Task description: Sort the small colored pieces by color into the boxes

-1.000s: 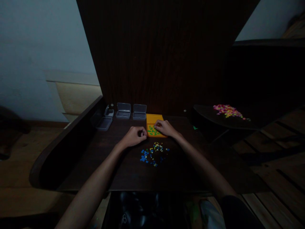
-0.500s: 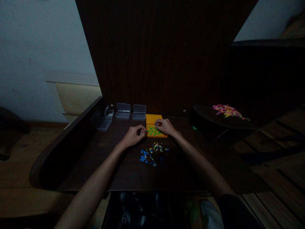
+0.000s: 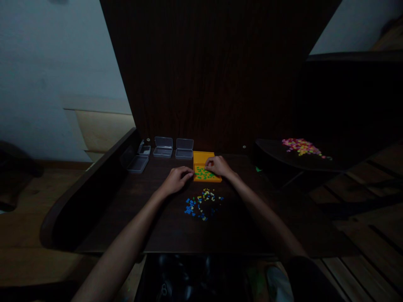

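A yellow-orange box (image 3: 217,179) lies with its lid raised at the middle of the dark wooden table, and several small green pieces (image 3: 201,171) are spread over its floor. At the box's left edge, my left hand (image 3: 177,179) has thumb and fingertips closed on the rim. My right hand (image 3: 219,166) reaches over the right part of the box with fingers pinched together; whatever they hold is too small to make out. Nearer to me on the table is a scatter of small blue pieces (image 3: 189,206) and yellow and pale pieces (image 3: 206,193).
Several clear plastic boxes stand with lids up along the back left, among them a clear box (image 3: 184,153) beside the yellow one. On a raised dark ledge at right lies a heap of pink and yellow bits (image 3: 302,147). A raised side board (image 3: 91,184) bounds the left.
My left hand's fingertips have straightened slightly against the box's edge. My right hand has barely shifted over the box. The whole view has moved very slightly.
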`<state>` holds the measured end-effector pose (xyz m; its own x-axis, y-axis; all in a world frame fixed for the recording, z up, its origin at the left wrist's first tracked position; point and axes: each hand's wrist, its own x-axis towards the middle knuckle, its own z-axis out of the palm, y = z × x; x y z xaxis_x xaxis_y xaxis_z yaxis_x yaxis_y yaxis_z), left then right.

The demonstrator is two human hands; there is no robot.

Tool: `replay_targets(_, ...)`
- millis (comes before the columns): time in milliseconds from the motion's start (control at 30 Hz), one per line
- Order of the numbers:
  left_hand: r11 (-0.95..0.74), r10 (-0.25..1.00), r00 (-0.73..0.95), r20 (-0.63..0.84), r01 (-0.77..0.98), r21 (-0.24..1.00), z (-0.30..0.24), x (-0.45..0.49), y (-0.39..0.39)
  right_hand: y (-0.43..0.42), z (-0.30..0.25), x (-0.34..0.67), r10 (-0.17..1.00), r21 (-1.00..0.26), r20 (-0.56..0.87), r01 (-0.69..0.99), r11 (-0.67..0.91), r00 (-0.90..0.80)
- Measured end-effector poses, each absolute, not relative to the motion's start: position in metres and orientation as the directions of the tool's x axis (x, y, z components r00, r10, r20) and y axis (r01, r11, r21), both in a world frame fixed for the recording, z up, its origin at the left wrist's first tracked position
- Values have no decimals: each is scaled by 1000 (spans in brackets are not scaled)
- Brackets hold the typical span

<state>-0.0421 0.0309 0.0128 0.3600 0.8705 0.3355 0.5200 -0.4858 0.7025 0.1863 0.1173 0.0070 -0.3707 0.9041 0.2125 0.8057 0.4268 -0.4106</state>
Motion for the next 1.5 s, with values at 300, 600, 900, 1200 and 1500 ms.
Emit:
replay_targets(300,-491,867,371,332,527,694,13,-41,30,126,4,183,917,-431,190,809,399,-351)
replay_targets(600,-490,868,361,340,512,706,13,-41,30,121,11,186,912,-451,139,795,405,-386)
replay_targets(900,-383,918,253,307,352,854,0,-40,38,92,32,185,810,-528,272,623,577,-520)
replay_targets(1200,-224,950,236,203,64,973,1,-36,38,56,38,159,707,-497,284,531,686,-647)
replay_targets(1500,-181,957,236,170,27,983,0,-35,39,56,33,155,722,-489,306,548,679,-621)
